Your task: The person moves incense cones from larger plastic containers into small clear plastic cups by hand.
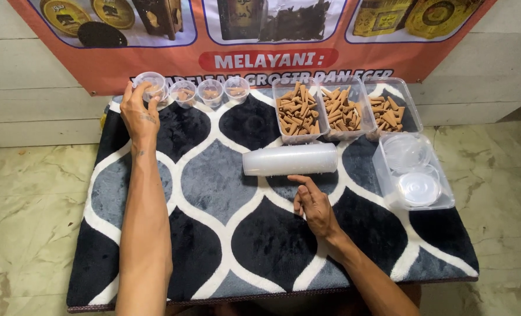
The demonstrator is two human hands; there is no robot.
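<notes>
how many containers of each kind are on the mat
Small round clear plastic cups in the back row: 4, the leftmost held by the left hand
Rectangular clear tubs of brown cones: 3
Rectangular clear tub of round lids: 1
Lying stack of clear cups, near the right hand: 1
Total: 9

left hand point(139, 111) far forward on a straight arm, fingers curled; right hand point(314, 205) low, forefinger extended

A small home packing spot for a shop's goods, set up on the floor.

We see a patterned rug point(214, 193) laid over marble-look floor tiles point(26, 205), a printed sales banner point(254, 41) on a plank wall, tubs of brown cones point(298, 111), small filled cups point(211, 92) in a row and a stack of empty cups point(290, 159).
</notes>
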